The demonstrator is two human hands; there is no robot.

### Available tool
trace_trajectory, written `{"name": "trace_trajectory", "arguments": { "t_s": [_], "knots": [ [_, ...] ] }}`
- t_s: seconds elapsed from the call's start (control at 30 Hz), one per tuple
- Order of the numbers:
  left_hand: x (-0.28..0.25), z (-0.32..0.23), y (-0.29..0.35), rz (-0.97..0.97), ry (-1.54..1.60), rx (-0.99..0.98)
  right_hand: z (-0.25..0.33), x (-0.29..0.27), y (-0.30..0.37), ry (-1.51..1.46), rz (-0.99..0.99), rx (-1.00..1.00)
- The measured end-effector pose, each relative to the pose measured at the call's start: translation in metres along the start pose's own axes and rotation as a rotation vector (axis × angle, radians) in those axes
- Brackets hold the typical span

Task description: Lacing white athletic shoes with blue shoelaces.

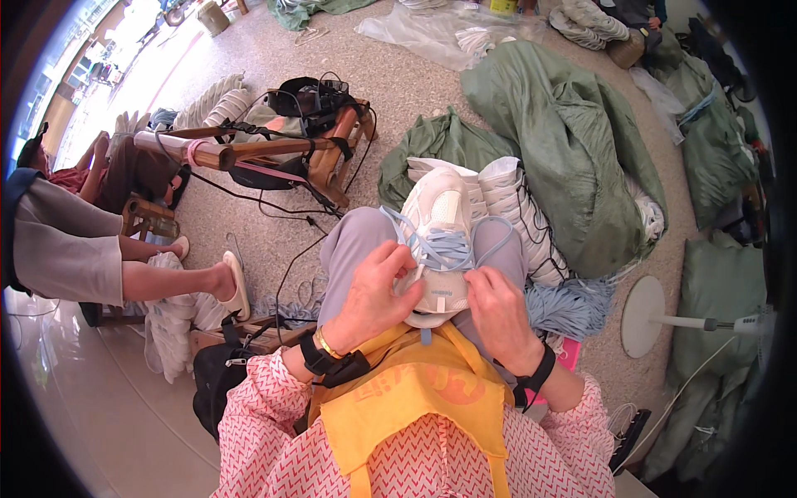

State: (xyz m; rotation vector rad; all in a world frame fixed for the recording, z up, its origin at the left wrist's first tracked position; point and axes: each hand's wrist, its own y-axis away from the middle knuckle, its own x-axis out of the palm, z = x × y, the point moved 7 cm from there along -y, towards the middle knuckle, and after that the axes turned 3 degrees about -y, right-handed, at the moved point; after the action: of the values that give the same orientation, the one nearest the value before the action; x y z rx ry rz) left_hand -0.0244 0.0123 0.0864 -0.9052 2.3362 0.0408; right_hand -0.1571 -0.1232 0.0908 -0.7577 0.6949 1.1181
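Grip, head view: light-blue lace [448,249] appears to be pinched in the right hand [502,311] at the shoe's right edge. Left hand [374,286] is curled at the left edge; what's held there can't be told. White shoe [444,203] is supported on the lap [344,249], toe pointed away. Judged mostly threaded: crossings are made, loose runs left at both sides, no bow tied.

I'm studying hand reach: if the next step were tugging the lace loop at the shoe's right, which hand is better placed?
Probably the right hand: its fingers are just below where the blue lace loops out, while the left hand is across the shoe.
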Motion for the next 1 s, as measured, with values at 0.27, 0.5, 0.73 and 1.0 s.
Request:
{"name": "trace_trajectory", "arguments": {
  "t_s": [0.27, 0.5, 0.73, 1.0],
  "knots": [
    [0.000, -0.002, -0.002, 0.005, -0.079, 0.011, 0.016, -0.011, -0.014, 0.053, -0.104, -0.130],
    [-0.002, 0.013, -0.003, 0.020, 0.043, -0.033, 0.022, 0.006, -0.024, -0.424, 0.024, -0.011],
    [-0.001, 0.012, -0.003, 0.053, 0.045, -0.075, 0.023, 0.029, -0.042, -0.223, -0.042, -0.099],
    [-0.006, 0.007, 0.000, -0.035, 0.092, -0.059, 0.012, -0.022, -0.018, -0.519, 0.194, 0.140]
  ]
}}
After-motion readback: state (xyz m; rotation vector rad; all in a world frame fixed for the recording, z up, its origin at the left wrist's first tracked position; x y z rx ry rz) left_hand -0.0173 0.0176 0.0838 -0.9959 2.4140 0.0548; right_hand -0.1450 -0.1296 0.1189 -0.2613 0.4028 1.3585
